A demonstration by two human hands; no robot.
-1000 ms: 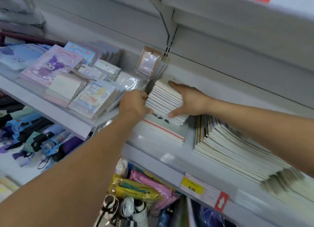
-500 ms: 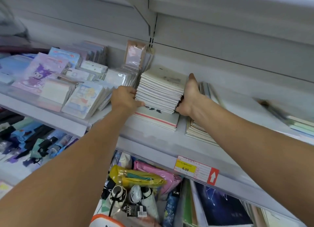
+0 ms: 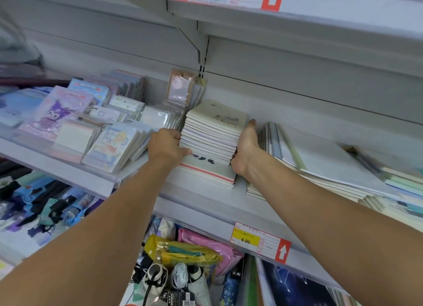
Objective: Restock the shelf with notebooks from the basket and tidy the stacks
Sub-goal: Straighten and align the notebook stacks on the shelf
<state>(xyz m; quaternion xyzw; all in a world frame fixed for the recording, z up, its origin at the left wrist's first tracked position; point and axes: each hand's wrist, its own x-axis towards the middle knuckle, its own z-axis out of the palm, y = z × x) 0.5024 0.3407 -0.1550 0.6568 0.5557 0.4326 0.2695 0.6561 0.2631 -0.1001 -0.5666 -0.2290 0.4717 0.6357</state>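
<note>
Head view: a stack of small notebooks (image 3: 211,134) sits on the white shelf (image 3: 201,202), held between both hands.
Stack position: it rests on top of larger notebooks with a red stripe (image 3: 206,172), just in front of the shelf's back panel.
Left hand (image 3: 166,146): fingers curled round the stack's left edge, thumb tucked under its lower corner.
Right hand (image 3: 246,150): flat and upright, fingers straight, palm pressed against the stack's right side.
Right neighbour: a leaning pile of large thin notebooks (image 3: 320,168) just beside the right hand.
Left neighbour: packaged notepads with cartoon covers (image 3: 109,145) touching the left hand's back.
Shelf edge: a price label reading 6.00 (image 3: 246,239).
Below: bagged pencil cases (image 3: 183,250).
</note>
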